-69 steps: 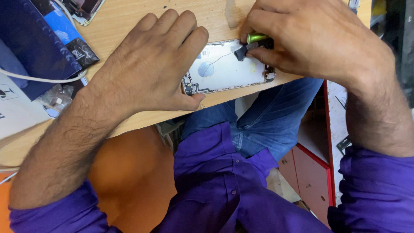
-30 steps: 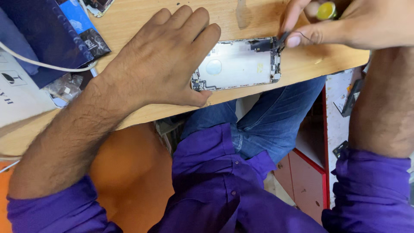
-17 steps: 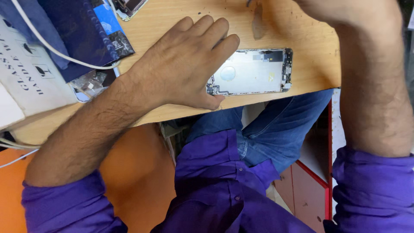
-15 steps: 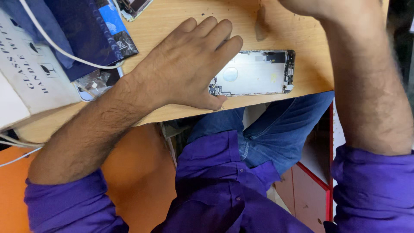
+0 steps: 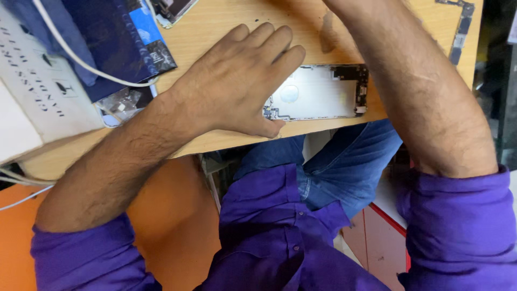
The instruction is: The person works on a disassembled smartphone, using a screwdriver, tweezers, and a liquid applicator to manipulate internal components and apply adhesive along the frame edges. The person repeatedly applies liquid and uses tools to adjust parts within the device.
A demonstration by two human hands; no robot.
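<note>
The opened phone housing (image 5: 318, 92), a silver shell with its inner face up and small dark parts along its right end, lies flat near the front edge of the wooden tabletop (image 5: 226, 16), in the upper middle of the frame. We see our left hand (image 5: 237, 81) spread flat over the housing's left end, fingers straight and close together and pointing toward the upper right, the thumb tip touching the lower left corner of the shell; it presses rather than grips and closes around nothing. Our right forearm crosses the frame from the lower right to the top edge, passing just right of the housing, and the right hand itself is out of the frame, so we cannot tell how it stands. At the upper left of the frame lie a dark blue pouch (image 5: 102, 37) with a white cable (image 5: 81, 62) over it and a white box (image 5: 37, 102) beside it. A narrow circuit board (image 5: 461, 32) rests at the upper right corner of the tabletop, well apart from the housing.
</note>
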